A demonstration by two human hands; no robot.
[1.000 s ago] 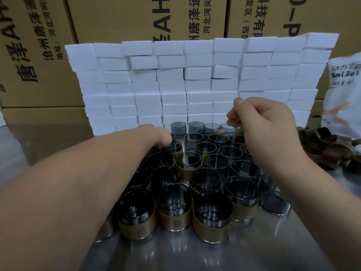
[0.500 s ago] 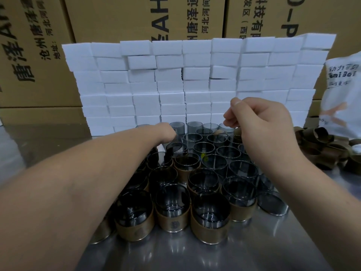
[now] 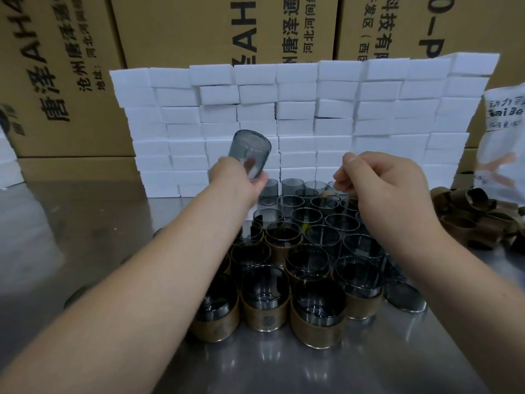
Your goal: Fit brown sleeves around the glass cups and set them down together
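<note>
Left hand (image 3: 235, 177): cup (image 3: 250, 149) gripped, unsleeved, tilted above back cups (image 3: 309, 214).
Right hand (image 3: 380, 180): fingers curled; hold cannot be told.
Done: front cups (image 3: 267, 305) sleeved.
Pending: back cups; sleeves (image 3: 477, 217) piled right.

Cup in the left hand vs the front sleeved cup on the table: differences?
The held cup is bare glass; the front cup has a brown sleeve round its lower part. The held cup is off the table and tilted, gripped by the left hand; the front cup stands upright on the metal table. Both are smoky grey glass of the same shape.
</note>
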